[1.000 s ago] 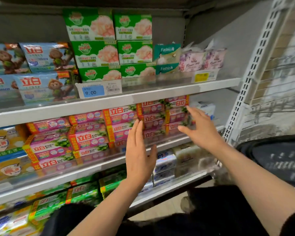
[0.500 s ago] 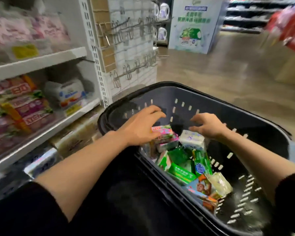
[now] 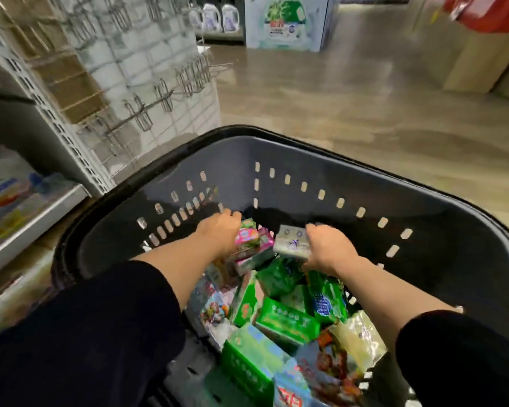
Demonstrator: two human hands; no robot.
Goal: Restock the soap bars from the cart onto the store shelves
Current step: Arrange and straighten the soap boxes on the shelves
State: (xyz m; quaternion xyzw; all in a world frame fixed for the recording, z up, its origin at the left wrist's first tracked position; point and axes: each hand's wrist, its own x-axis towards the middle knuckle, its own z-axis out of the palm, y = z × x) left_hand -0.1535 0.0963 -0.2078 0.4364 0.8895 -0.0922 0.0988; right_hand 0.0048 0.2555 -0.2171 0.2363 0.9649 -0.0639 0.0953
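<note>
While both hands are down in the cart [image 3: 321, 160], the left hand [image 3: 218, 235] curls its fingers over a pink soap bar [image 3: 246, 237] and the right hand [image 3: 325, 249] holds a white soap bar [image 3: 290, 240] beside it; grabbing two at once from that loose pile could easily drop one.

Even, soft indoor light fills the store, bright enough to read colours. The polished floor [image 3: 350, 107] carries a pale, milky sheen from lights overhead, strongest toward the far aisle. Inside the dark cart [image 3: 306, 160] the light falls off; its far inner wall is shaded and the slots in it glow pale. The wide lens bends straight lines, so the cart's rim bows and the pegboard hooks [image 3: 165, 92] lean outward. Motion blur smears the shelf [image 3: 27, 212] at the left edge, the red shape at the top right corner, and the soap packs [image 3: 288, 321] nearest the cart's near edge. Both sleeves read as flat black without detail.
</note>
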